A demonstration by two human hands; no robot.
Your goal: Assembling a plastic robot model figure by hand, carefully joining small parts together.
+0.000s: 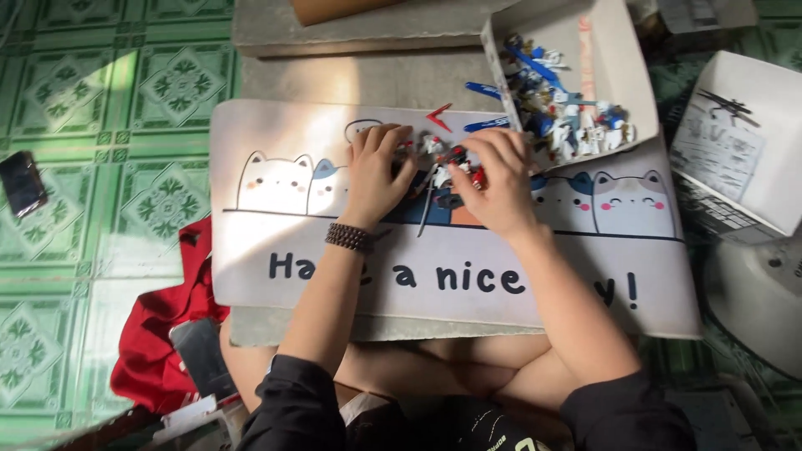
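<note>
Both my hands rest on a small robot model figure (443, 163) in white, red, blue and black, lying on a pale desk mat (276, 250) printed with cartoon cats. My left hand (378, 167), with a dark bead bracelet at the wrist, grips the figure's left side. Fingers of my right hand (494, 179) close over its right side. A loose red part (439, 117) and a blue part (486, 125) lie on the mat just beyond the hands.
An open white box lid (610, 58) at the upper right holds several blue and white model parts. A printed instruction sheet (723, 150) lies at far right. A phone (21, 182) sits on the green tiled floor; red cloth (159, 334) lies at lower left.
</note>
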